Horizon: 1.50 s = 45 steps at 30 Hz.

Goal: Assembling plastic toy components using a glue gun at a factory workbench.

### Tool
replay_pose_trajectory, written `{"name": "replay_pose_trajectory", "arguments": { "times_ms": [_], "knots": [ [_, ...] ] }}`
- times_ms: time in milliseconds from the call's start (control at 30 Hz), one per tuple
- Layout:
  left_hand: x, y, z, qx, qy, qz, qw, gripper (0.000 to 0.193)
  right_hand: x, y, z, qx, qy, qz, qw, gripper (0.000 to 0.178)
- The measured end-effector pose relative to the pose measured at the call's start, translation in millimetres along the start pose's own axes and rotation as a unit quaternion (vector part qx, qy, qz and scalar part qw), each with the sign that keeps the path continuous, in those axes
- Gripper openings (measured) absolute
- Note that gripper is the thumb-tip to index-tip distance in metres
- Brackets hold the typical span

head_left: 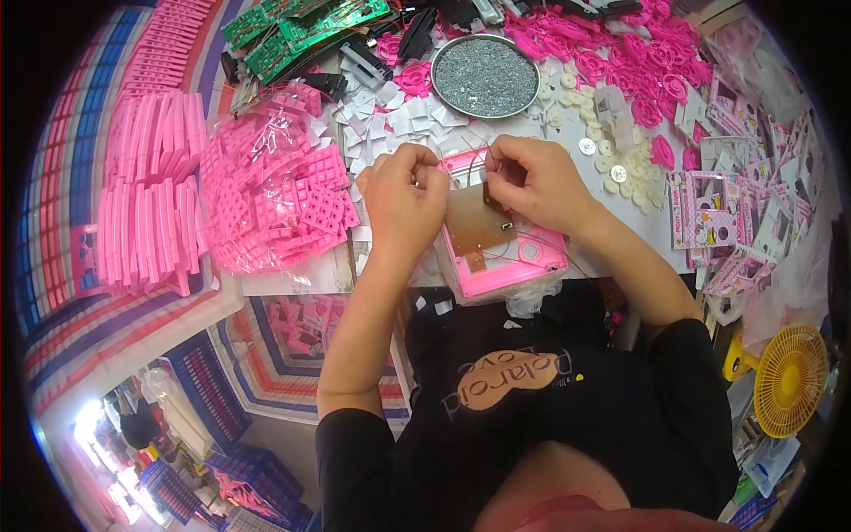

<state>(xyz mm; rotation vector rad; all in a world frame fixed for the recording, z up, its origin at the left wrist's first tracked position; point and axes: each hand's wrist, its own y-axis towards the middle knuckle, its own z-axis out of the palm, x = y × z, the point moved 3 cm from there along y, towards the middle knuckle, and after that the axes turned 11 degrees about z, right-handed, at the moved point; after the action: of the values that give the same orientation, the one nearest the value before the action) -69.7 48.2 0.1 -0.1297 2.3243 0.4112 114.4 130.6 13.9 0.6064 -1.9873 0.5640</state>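
In front of me lies a pink plastic casing (483, 282) with a brown circuit board (479, 222) in it. Thin wires (567, 255) curl over its near right part, beside a round pink opening. At the casing's far left corner my left hand (403, 197) is closed in a pinch, a thin wire at its fingertips. My right hand (542, 183) pinches a thin wire too, above the far right edge of the board. The fingers partly hide the wire ends and the far end of the casing.
A metal dish of small screws (486, 75) stands beyond the casing among white paper pieces (377, 124). Bagged pink keypads (275, 186) and stacked pink parts (151, 222) lie left, green circuit boards (306, 35) behind. White discs (618, 174), magenta parts (620, 66) and printed panels (714, 208) lie right.
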Motion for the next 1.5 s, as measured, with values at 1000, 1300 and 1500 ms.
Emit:
{"name": "replay_pose_trajectory", "arguments": {
  "times_ms": [1000,1300,1500],
  "knots": [
    [-25,-4,24,-0.029,-0.059,0.077,0.995,0.010,-16,-1,-6,0.009,0.088,0.101,0.991,0.011],
    [-9,2,27,-0.076,-0.084,0.025,0.993,0.010,-21,-4,-1,0.070,0.126,0.038,0.989,0.011],
    [-20,7,28,-0.088,0.008,0.070,0.994,0.012,19,-13,7,0.112,-0.184,-0.301,0.929,0.020]
  ]
}}
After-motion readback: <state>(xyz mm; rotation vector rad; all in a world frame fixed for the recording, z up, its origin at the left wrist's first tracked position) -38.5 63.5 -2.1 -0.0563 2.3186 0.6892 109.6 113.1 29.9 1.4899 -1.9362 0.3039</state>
